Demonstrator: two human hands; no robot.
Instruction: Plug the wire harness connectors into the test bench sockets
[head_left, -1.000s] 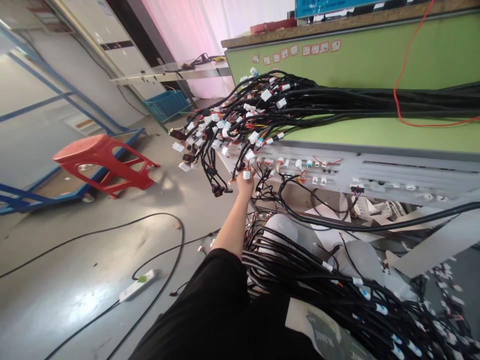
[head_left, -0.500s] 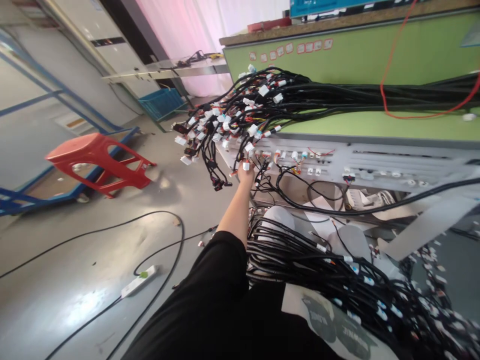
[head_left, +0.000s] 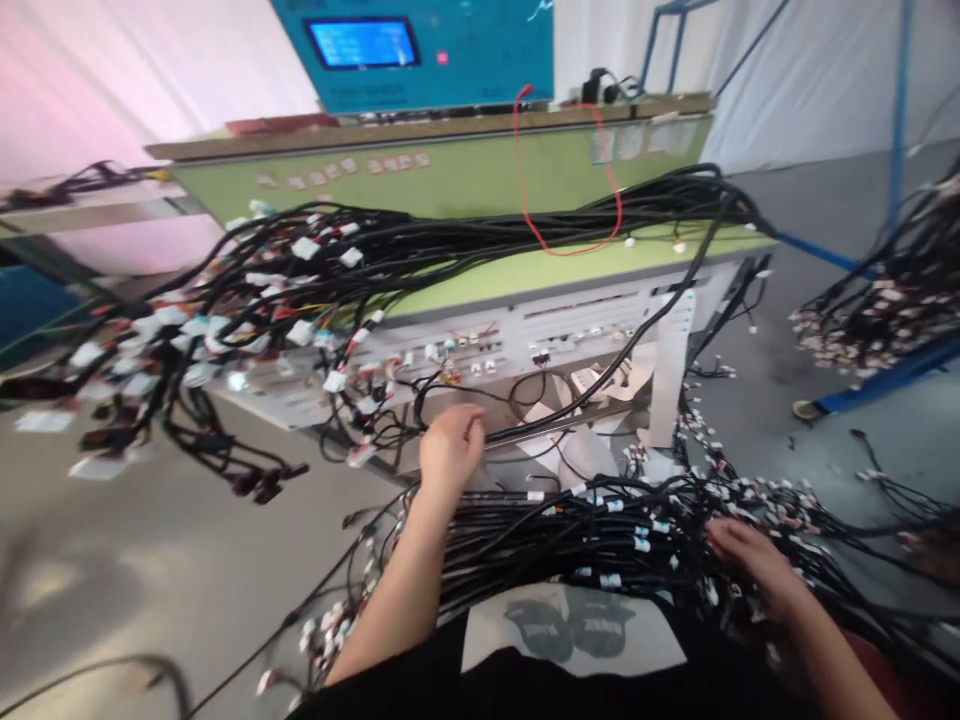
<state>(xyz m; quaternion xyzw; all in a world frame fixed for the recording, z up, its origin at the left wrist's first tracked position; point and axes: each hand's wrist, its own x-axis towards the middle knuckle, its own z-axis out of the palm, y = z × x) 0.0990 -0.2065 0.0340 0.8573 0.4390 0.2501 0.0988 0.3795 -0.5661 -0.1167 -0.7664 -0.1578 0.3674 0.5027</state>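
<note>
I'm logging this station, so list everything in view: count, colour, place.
cable bundle: one, black with mostly white connectors, along the bench
bench: one, green, centre
control box: one, blue with lit screen, atop the bench
flat item: one, red, bench top, left
wire: one, red, looped across the cable bundle
socket panel: one, pale grey, bench front
near cables: many, black, bottom centre
harness pile: many, black with pale connectors, far right
curtain: count unclear, white, background
floor: one, grey, below
left hand: one, bare, near a thick black cable
right hand: one, bare, at the near cables, contact unclear
</note>
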